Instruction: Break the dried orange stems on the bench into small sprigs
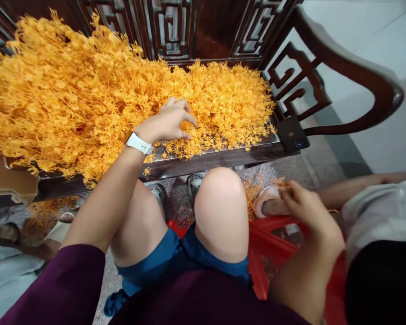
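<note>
A big heap of small orange, spidery, thin-legged pieces (88,95) covers the seat of a dark wooden bench (189,163). My left hand (172,119), with a white watch (139,143) on the wrist, is over the heap's front edge. Its fingers are apart and bent slightly down toward the pieces, and nothing shows in its grasp. Off to the right, in front of the bench, is my right hand (306,205), slightly blurred. Its thumb and fingers are pinched together on a small orange piece (281,182).
At the bench's right end lies a dark phone (292,133), below a curved wooden armrest (358,76). A cardboard box (11,178) stands at the left. A red plastic stool (274,234) is beside my knee. Other people sit on both sides. Orange pieces (50,210) litter the floor.
</note>
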Available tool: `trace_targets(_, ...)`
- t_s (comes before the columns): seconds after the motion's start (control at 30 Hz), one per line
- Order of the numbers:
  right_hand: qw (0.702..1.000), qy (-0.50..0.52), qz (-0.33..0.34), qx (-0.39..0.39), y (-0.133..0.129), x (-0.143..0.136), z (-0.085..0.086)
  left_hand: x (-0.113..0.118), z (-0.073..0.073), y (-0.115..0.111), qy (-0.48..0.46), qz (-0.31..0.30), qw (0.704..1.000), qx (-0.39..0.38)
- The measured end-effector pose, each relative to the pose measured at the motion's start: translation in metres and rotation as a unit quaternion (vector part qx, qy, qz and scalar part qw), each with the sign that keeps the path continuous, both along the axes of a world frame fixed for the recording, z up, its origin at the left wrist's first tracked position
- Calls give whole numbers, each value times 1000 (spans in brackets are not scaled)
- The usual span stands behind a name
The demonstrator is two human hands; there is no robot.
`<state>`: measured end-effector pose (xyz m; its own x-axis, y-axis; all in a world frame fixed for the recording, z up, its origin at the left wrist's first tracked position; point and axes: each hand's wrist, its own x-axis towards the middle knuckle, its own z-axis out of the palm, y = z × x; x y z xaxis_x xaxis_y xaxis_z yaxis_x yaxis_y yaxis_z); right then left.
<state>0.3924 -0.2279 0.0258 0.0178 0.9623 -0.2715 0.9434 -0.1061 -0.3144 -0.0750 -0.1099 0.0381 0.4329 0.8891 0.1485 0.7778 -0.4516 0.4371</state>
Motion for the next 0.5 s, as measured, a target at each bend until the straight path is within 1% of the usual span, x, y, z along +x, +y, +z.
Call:
trace_targets(0.03,997,-18,-1,-78,-5,14,-17,1,-2,1,6,1,1000,3)
trace_targets(0.07,994,-38,4,-103,-8,23,-31,1,-2,2,8,4,1000,8)
trace_targets(0.1,993,-58,20,-103,-10,26,-40,2,-3,3,3,9,1000,12)
trace_targets(0.13,994,-64,36,-86,-9,23,-44,2,-3,5,-9,14,1000,15)
trace_targets(0.17,995,-61,56,-54,-7,15,-42,3,-2,7,-28,19,999,16)
trace_targets(0.2,996,-44,78,-19,-3,1,-36,3,-1,9,-55,23,998,18)
trace_targets(0.27,990,61,123,32,9,-37,-12,5,0,12,-122,33,992,28)
trace_targets(0.3,978,129,157,49,17,-59,4,6,0,14,-158,39,986,36)
trace_targets(0.37,936,248,240,70,38,-106,36,8,1,17,-238,61,968,57)
trace_targets(0.4,915,285,273,88,50,-128,51,9,1,18,-282,78,954,67)
trace_targets(0.43,902,288,301,113,64,-149,63,9,1,20,-329,99,936,75)
trace_targets(0.5,898,232,346,139,96,-187,79,9,0,26,-422,139,892,89)
